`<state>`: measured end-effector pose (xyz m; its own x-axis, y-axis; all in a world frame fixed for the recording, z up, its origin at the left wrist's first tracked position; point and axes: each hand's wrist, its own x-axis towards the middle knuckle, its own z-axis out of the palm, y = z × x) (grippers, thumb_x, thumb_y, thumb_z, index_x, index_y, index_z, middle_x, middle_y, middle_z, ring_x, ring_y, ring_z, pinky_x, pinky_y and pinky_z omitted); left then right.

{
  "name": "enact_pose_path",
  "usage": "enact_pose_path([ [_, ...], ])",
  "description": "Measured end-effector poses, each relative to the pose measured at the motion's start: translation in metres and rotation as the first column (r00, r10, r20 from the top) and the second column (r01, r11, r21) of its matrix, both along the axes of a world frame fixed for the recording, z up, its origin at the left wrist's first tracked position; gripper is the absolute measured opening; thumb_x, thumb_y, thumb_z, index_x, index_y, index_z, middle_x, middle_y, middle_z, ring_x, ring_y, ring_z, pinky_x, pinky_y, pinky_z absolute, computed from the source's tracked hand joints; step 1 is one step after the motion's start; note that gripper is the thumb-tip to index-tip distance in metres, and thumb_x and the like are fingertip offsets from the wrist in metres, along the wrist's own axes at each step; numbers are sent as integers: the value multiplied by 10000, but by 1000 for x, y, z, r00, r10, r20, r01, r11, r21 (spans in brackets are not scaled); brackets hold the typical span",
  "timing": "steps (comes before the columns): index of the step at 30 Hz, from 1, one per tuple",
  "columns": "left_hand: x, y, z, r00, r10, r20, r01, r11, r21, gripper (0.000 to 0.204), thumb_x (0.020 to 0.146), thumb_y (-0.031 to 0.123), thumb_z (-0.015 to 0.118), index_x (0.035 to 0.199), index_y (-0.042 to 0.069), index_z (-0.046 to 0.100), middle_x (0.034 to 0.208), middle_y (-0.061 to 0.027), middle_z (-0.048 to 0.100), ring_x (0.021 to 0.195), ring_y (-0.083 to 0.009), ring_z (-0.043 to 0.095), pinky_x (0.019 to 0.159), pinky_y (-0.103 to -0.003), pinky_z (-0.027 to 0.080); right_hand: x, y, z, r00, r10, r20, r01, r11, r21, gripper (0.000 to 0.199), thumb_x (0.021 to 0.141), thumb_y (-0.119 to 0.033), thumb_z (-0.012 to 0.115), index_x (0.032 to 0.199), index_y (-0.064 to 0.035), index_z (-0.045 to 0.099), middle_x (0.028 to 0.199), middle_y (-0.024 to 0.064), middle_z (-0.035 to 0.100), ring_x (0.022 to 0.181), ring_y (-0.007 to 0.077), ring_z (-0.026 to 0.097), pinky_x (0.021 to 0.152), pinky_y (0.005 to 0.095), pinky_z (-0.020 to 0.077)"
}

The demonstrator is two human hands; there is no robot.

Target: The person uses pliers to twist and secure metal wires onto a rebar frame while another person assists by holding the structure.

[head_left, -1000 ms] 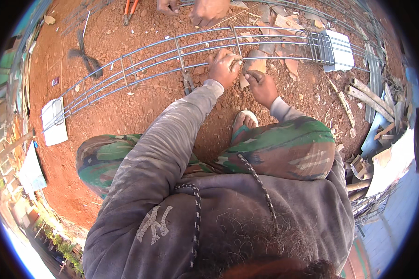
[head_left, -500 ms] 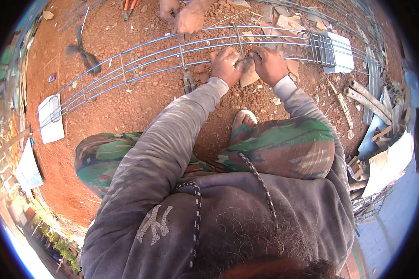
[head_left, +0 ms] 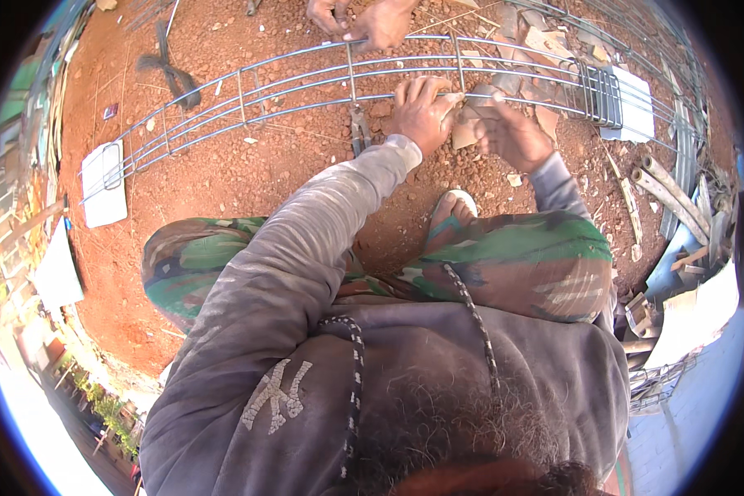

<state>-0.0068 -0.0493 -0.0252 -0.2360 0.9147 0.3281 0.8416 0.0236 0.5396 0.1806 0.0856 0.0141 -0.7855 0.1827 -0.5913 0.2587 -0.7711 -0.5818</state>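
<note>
A long grey steel rebar cage (head_left: 306, 87) lies flat across red dirt.

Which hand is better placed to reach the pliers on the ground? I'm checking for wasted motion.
Probably the left hand: it grips the rebar cage right beside the pliers. The right hand is farther off.

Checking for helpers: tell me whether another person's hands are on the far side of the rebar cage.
Yes, a second person's hands grip the rebar cage at the top.
</note>
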Motion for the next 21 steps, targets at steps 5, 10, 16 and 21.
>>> enact_pose_path([
  [5, 1, -61, -11, 923, 370, -104, -380, 844, -378, 477, 875, 347, 748, 1252, 111, 575, 1272, -124, 521, 1240, -330, 472, 1086, -512, 316, 49, 15, -11, 991, -103, 84, 98, 993, 61, 673, 1052, -588, 458, 1352, -5, 610, 1028, 72, 701, 921, 168, 661, 861, 321, 526],
  [10, -26, -84, -16, 600, 744, -295, -716, 335, -612, 628, 885, 431, 738, 1330, 44, 523, 1403, -209, 498, 1340, -369, 453, 1113, -484, 353, 56, -1, 8, 989, -80, 121, 56, 980, 189, 539, 1061, -437, 548, 1392, -14, 581, 1092, 97, 712, 938, 176, 684, 857, 317, 548],
  [16, -40, -76, -33, 726, 635, -264, -601, 400, -692, 648, 880, 378, 732, 1358, 13, 491, 1328, -204, 591, 1263, -376, 576, 1052, -509, 451, 42, 15, 2, 982, -88, 167, 28, 943, 333, 534, 1036, -412, 605, 1378, -2, 579, 1064, 77, 705, 921, 146, 662, 826, 299, 529],
  [21, -35, -77, -31, 854, 476, -209, -467, 526, -710, 496, 930, 303, 646, 1307, 18, 497, 1287, -215, 611, 1201, -404, 615, 1013, -499, 493, 35, 22, 11, 953, -48, 299, -130, 826, 549, 456, 1037, -358, 607, 1305, 10, 635, 1047, 87, 716, 934, 152, 673, 823, 295, 537],
])
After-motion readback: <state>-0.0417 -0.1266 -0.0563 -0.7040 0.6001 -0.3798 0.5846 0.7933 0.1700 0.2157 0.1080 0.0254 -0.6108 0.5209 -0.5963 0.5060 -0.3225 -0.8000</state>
